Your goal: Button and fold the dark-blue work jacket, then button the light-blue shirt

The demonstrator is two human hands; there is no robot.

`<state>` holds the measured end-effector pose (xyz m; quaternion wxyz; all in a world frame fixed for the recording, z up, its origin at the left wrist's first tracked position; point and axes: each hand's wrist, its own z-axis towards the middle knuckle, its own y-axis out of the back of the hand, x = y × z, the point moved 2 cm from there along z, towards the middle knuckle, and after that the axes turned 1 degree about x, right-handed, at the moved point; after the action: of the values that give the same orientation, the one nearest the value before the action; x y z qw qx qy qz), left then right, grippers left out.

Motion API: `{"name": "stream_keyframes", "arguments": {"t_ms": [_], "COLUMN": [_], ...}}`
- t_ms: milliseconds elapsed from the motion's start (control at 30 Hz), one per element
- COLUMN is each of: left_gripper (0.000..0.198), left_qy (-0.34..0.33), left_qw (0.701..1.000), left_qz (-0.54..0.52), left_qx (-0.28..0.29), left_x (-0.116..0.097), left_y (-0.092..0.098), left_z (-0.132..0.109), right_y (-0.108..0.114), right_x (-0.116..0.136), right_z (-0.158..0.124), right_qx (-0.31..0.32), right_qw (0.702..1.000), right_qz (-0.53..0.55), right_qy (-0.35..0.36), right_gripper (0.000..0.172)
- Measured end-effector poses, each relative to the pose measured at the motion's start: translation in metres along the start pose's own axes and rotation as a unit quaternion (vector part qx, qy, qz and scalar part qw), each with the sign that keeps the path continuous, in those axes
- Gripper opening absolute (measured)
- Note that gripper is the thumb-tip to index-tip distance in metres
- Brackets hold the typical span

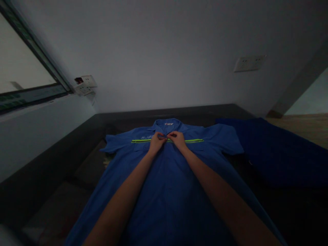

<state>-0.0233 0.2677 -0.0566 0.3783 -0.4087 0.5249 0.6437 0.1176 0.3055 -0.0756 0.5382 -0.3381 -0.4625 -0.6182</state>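
Observation:
A blue short-sleeved work shirt (164,177) lies spread out with its front up and its collar pointing away from me. A yellow-green stripe crosses its chest, with pale lettering above it on the left. My left hand (156,141) pinches the front placket just below the collar. From the other side, my right hand (177,139) pinches the same spot, its fingertips close to those of the left. Whatever small part lies between the fingers is too dim to make out. A white label shows inside the collar.
Dark blue cloth (282,153) lies to the right of the shirt. A dark raised edge (166,112) runs along the back, against the wall. Sockets (249,63) sit on the wall at right, and more sockets (85,85) at left near a window frame (33,94).

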Motion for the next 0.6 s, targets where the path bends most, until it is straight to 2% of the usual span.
{"name": "stream_keyframes", "arguments": {"t_ms": [200, 600], "left_gripper": [0.026, 0.026], "left_qy": [0.025, 0.024], "left_qw": [1.0, 0.998], "left_qz": [-0.018, 0.062], "left_qx": [0.006, -0.003], "left_x": [-0.0026, -0.0058], "left_y": [-0.0028, 0.0009], "left_z": [0.0007, -0.0025], "right_y": [0.0009, 0.0], "right_x": [-0.0009, -0.0026], "right_z": [0.0016, 0.005], "right_qx": [0.013, 0.041], "right_qw": [1.0, 0.999], "right_qz": [0.014, -0.013], "right_qy": [-0.015, -0.027], "right_gripper": [0.008, 0.007]}}
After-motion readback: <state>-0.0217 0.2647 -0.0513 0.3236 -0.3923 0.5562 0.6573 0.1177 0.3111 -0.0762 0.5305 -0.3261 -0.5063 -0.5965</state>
